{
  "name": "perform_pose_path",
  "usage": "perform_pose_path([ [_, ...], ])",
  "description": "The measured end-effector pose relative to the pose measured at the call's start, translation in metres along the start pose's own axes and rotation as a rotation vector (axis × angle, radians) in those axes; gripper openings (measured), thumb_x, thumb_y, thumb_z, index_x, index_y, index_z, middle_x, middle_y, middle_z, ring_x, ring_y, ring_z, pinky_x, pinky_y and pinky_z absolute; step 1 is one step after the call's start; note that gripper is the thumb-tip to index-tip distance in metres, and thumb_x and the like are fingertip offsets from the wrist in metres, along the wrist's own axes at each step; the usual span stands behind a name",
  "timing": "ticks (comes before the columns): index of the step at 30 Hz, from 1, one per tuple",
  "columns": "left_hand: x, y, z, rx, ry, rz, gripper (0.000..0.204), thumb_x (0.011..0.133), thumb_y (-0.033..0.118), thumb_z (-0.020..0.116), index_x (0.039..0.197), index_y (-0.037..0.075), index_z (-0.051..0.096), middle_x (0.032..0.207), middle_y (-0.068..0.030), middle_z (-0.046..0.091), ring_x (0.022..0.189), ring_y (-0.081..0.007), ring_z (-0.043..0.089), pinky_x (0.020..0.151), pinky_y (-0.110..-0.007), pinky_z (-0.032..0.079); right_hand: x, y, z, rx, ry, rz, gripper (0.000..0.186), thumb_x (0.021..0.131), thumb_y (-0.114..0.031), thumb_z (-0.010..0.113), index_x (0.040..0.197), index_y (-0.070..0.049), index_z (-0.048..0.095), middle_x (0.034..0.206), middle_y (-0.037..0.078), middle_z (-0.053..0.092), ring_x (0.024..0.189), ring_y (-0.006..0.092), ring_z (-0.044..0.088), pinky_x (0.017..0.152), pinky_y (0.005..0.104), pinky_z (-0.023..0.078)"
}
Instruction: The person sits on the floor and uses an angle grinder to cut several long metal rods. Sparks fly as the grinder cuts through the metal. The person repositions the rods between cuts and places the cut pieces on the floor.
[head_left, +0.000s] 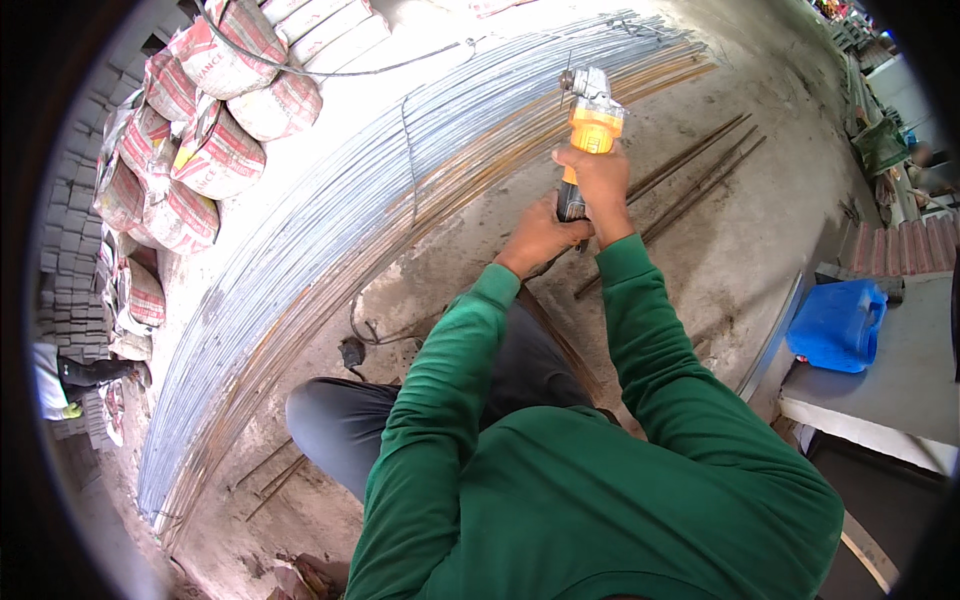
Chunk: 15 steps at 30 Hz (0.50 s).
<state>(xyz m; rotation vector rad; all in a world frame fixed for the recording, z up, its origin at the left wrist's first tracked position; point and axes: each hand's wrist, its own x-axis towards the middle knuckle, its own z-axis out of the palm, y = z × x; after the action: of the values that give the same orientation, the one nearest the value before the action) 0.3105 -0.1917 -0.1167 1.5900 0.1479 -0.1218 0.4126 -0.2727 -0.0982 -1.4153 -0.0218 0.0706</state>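
Note:
Both my hands are closed around a yellow and black angle grinder (594, 128) with a silver head, held out in front of me. My left hand (543, 237) grips the black rear end of its body. Farther forward, my right hand (600, 182) wraps the yellow part. The grinder's disc shows only as a thin edge at the far left of the head. Below and beyond the tool lies a long bundle of steel rebar (330, 235), grey with rusty rods along its near side. A few loose rusty rods (690, 185) lie to the right of my hands.
White and red sacks (222, 150) are piled at the far left, near stacked grey blocks (75, 235). A black cable (340, 72) crosses the rebar. On a ledge at right stands a blue jerrycan (836, 325). Another person's leg (95, 371) shows at the left edge.

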Motion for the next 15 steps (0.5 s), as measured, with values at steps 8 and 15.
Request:
perform_pose_path([
  [8, 0.004, -0.016, 0.008, 0.309, 0.120, -0.061, 0.047, 0.075, 0.027, 0.078, 0.108, 0.000, 0.059, 0.090, -0.0111, 0.067, 0.080, -0.0198, 0.063, 0.074, -0.033, 0.049, 0.010, 0.012, -0.018, 0.015, -0.220, 0.143, 0.027, 0.071, -0.002, 0.076, 0.094, 0.000, 0.062, 0.085, 0.007, 0.065, 0.071, 0.0166, 0.064, 0.062, 0.0303, 0.051],
  [15, -0.044, -0.002, -0.026, 0.543, -0.049, 0.003, 0.057, 0.074, 0.028, 0.079, 0.120, 0.002, 0.059, 0.107, -0.0164, 0.066, 0.093, -0.0246, 0.063, 0.082, -0.037, 0.048, 0.016, -0.004, -0.038, 0.098, -0.391, 0.243, 0.027, 0.076, -0.012, 0.074, 0.097, 0.002, 0.063, 0.087, 0.010, 0.066, 0.076, 0.0191, 0.066, 0.066, 0.0319, 0.055],
])
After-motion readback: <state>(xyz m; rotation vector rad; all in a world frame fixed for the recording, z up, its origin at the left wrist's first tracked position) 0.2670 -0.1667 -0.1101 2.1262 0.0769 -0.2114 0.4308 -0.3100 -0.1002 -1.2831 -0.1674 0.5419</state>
